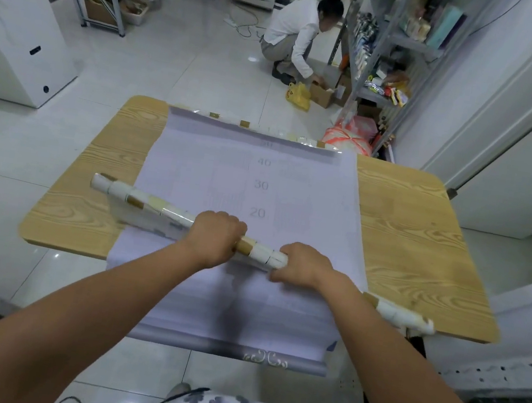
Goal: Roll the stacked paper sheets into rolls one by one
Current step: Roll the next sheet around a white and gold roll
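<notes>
A: Progress?

B: Early, my read. One roll (154,207) is formed, patterned side out. It lies diagonally across mid-frame, from left of centre down to the right edge of the tabletop (407,234), on top of the stack of sheets (228,168).

A: Hands?

B: Both on it. The left hand (218,240) has its fingers curled over the roll near its middle, gripping. The right hand (305,266) is just beside it to the right, also wrapped on the roll, with its fingertips down by the sheet underneath.

A: Roll finished?

B: Nearly, I think. A loose flap shows under its left part, so the tail may not be wound in. Can't tell for sure.

A: What's left?

B: The stack lies flat, plain side up, with faint printed numbers. Its far edge curls at top centre and its near edge hangs off the tabletop toward the bottom of the frame. Can't count the sheets, the edges are too thin. No other finished roll in view. So this roll needs tightening and setting aside, then the remaining sheets go one by one.
</notes>
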